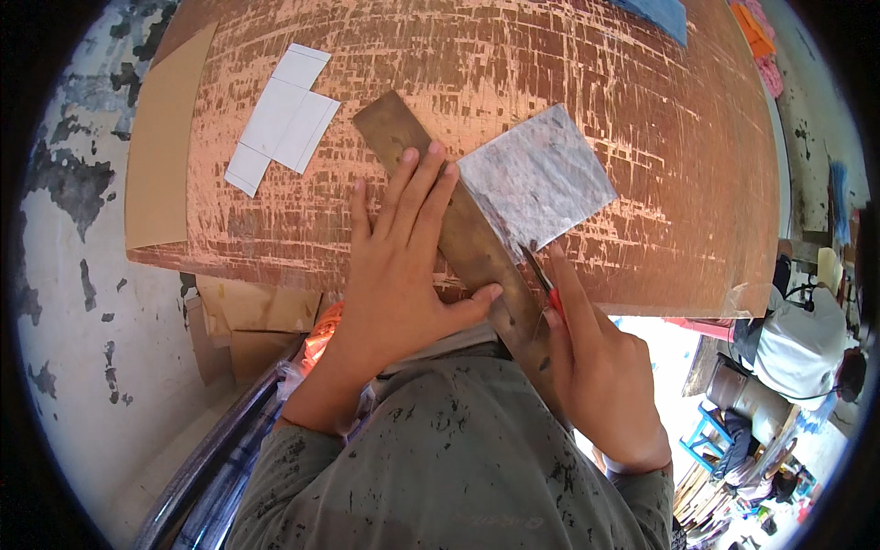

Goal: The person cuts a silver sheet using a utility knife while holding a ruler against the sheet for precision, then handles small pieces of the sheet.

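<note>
My left hand [396, 247] lies flat with fingers spread on a long brown metal straightedge [390, 115], pressing it to the table. The straightedge runs slantwise from the upper left down toward my body. Along its right side lies a square grey-white sheet [541, 170] with a mottled, silvery face. A slim knife [553, 291] with a red handle and dark blade is gripped in my right hand [600, 367]. Its blade tip touches or nearly touches the sheet's near corner, close to the straightedge. My fingers hide most of the handle.
The scratched brown table [678, 247] carries a white paper template [286, 115] at left and brown cardboard [165, 147] at its left edge. Blue material [662, 16] lies at the far edge. A peeling wall [73, 302] stands left. Other people and a blue stool [706, 433] are at right.
</note>
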`<state>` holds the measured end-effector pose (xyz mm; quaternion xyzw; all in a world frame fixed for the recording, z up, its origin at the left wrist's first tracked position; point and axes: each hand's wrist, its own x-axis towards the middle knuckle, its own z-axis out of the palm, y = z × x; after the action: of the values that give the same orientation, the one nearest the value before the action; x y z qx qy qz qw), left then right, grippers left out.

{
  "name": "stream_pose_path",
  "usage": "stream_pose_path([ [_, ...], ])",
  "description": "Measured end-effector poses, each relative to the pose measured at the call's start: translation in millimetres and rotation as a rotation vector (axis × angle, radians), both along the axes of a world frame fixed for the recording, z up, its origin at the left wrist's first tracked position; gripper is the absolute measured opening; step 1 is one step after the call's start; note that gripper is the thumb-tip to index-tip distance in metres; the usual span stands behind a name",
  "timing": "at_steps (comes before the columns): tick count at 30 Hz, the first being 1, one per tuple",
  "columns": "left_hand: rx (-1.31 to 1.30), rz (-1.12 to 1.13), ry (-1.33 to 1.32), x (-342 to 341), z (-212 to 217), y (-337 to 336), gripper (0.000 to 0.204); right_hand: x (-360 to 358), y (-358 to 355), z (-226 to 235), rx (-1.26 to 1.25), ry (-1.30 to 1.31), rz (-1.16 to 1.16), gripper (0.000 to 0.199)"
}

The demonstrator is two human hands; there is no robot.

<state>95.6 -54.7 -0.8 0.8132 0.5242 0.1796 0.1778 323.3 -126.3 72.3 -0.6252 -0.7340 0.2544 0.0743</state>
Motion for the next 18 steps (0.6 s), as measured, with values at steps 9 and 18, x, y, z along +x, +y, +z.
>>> stream_pose_path([
  [9, -0.017, 0.003, 0.003, 0.2, 1.1, 1.4, 0.122, -16.1, 20.3, -11.5, -0.043, 0.032, -0.031, 0.061],
  [18, -0.029, -0.003, 0.001, 0.2, 1.5, 2.7, 0.124, -13.1, 21.9, -19.5, -0.032, 0.003, 0.031, 0.069],
])
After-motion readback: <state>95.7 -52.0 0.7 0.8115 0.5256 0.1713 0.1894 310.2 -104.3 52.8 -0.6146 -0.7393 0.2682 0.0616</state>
